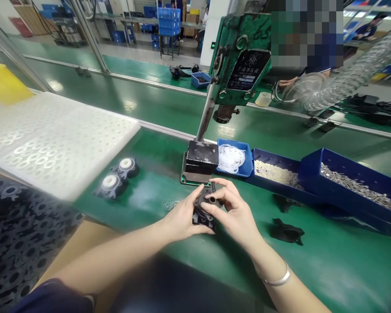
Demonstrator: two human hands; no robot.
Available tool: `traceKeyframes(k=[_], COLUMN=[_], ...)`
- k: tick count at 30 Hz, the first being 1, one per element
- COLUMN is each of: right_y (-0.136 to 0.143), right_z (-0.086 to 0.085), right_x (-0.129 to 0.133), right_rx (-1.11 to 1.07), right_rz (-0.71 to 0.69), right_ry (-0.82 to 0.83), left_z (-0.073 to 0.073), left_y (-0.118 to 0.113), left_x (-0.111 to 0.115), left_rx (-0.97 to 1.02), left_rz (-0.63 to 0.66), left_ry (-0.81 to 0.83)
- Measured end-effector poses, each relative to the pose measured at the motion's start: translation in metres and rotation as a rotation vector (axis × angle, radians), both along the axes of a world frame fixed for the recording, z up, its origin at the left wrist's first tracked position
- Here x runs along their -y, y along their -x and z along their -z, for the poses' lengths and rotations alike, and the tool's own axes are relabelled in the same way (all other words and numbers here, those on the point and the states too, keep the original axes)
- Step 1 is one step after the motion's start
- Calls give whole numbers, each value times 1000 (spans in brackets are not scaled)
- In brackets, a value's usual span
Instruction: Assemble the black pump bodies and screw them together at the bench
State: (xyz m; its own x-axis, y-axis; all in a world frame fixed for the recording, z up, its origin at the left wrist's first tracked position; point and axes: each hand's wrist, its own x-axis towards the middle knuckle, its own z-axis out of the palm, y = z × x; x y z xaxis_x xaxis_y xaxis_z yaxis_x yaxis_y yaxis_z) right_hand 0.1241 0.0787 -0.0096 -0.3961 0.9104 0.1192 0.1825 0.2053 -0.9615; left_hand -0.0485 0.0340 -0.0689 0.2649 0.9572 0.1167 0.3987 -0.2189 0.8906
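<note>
Both my hands close around a black plastic housing (204, 208) just in front of the press base. My left hand (182, 217) grips its left side, thumb at the top and fingers below. From the right, my right hand (234, 211) holds the round upper part, which has a short pipe stub. Fingers cover much of the housing. On the left of the green table (140, 187) lie two black housings (112, 184) with white rings (127, 164) in them. To the right of my right hand rests a loose black part (286, 231), with another black part (285, 202) behind it.
A green hand press (241, 56) stands over its black block (202, 156). Blue bins hold white rings (231, 157), small beige pieces (273, 174) and screws (358, 187). A white sheet (84, 126) with rings lies left, above a box of black parts (16, 243). A co-worker's hand (286, 82) shows beyond.
</note>
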Motion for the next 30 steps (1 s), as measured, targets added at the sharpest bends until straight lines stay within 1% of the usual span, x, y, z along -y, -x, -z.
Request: traceKeyframes(k=[2,4,7,10,13,16,20,22,24,25,26,27,28,30], right_y=[-1,-2,-2,-1,0,1,2,0,-5,-9,-14,-18,-21,-24], right_z=[2,7,16,19,21,24,30,28,17,6,-8,-25,-46,-98], right_x=[3,3,3,5,7,8,9,8,5,2,-2,-8,-17,-40], right_rx=[125,170,206,256,264,265,263,265,285,294,294,278,241,111], right_rz=[-7,7,4,-13,-18,-14,7,-9,-74,-105,-115,-91,-29,176], right_ry=[-84,-98,-128,-173,-189,-214,-237,-246,-261,-279,-315,-374,-458,-679], left_z=[0,-1,0,5,8,7,7,5,-4,-12,-23,-37,-52,-83], left_y=[2,4,7,8,8,8,6,4,4,5,7,9,12,18], left_x=[1,0,-2,-7,-11,-13,-12,-10,-8,-8,-9,-12,-17,-31], left_rx=[32,87,115,106,105,92,78,62,44,37,35,36,37,31], left_rz=[23,43,90,123,132,137,107,85,53,31,5,-27,-63,-141], left_ry=[11,3,-119,-229,-223,-194,-184,-204,-231,-249,-271,-297,-326,-374])
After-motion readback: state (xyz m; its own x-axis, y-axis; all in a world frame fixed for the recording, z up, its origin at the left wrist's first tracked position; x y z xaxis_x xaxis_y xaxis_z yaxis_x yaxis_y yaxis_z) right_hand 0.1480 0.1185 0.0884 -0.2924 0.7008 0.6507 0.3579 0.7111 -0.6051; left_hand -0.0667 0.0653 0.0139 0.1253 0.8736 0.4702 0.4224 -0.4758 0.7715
